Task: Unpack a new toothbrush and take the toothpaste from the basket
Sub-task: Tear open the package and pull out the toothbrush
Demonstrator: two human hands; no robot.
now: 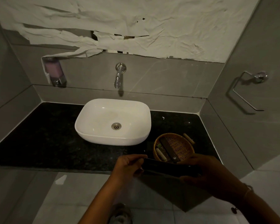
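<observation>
A: Both hands are on the long dark box [170, 169], which I take to be the toothbrush pack. It's held level above the front edge of the tabletop [39, 143], just in front of the wicker basket [174, 147].

B: How do the fingers sit?

A: The left hand [128, 166] has its fingers closed around the box's left end, thumb on top. The right hand [205, 172] wraps the right end, fingers clamped underneath. Neither end looks opened yet, though the light is too dim to be sure.

B: So what's the risk?

A: Mostly the position. Much of the box hangs out over the floor rather than the tabletop. If an end flap gives suddenly, the brush could slide out and drop past the edge.

B: And the toothpaste?

A: In the basket, I'd judge. There's a small pale tube [161, 154] at its left side beside another dark box [169, 149], but I can't read it. In this light, the wrong item could easily get picked.

B: Anything near the sink?

A: The white basin [87, 126] sits well apart on the left, so no splash worry.
</observation>
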